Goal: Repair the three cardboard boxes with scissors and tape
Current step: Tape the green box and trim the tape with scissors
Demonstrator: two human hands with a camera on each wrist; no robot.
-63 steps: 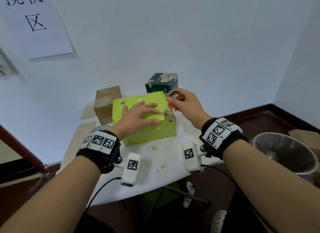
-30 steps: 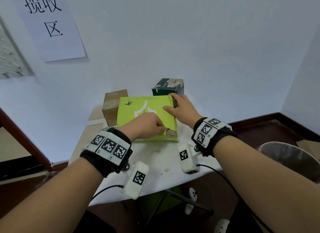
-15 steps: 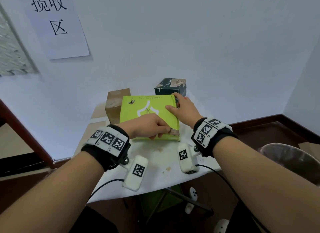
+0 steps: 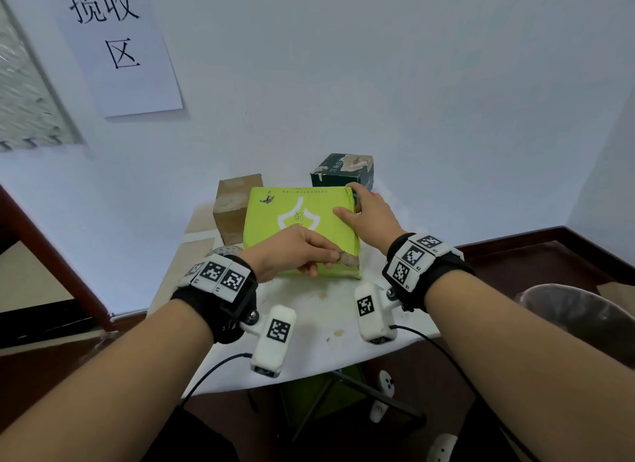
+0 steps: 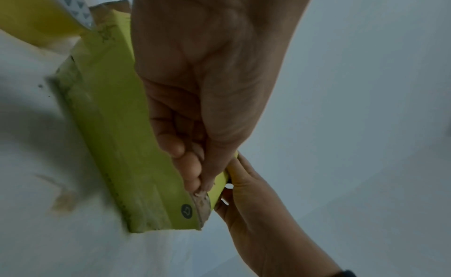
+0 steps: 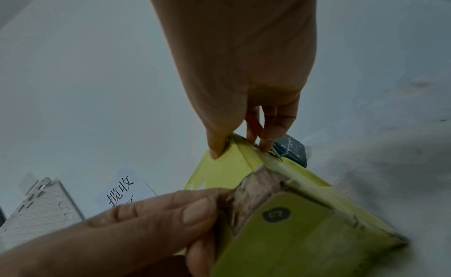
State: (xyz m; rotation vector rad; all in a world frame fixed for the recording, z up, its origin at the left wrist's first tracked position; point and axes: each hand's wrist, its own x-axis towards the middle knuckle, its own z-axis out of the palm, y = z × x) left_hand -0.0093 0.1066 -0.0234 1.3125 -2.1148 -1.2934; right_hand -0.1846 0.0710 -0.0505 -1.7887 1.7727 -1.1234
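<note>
A lime-green box (image 4: 295,217) lies flat on the white table (image 4: 323,327). Its near right corner is torn down to bare brown cardboard (image 6: 256,188). My left hand (image 4: 330,257) pinches the torn edge at that corner between thumb and fingertips (image 5: 195,177). My right hand (image 4: 357,212) grips the far right edge of the green box, thumb (image 6: 216,148) on top and fingers (image 6: 264,144) down the side. Something small and dark shows under those fingers; I cannot tell what it is. A tape roll (image 5: 36,14) sits by the box's left end.
A plain brown box (image 4: 237,203) stands behind the green one on the left, and a dark green box (image 4: 343,172) with scuffed corners at the back right. A bin with a plastic liner (image 4: 580,317) is on the floor at right. A paper sign (image 4: 117,49) hangs on the wall.
My left hand slid off the box's top to its near right corner and took hold of the torn edge. My right hand came down onto the far right edge.
</note>
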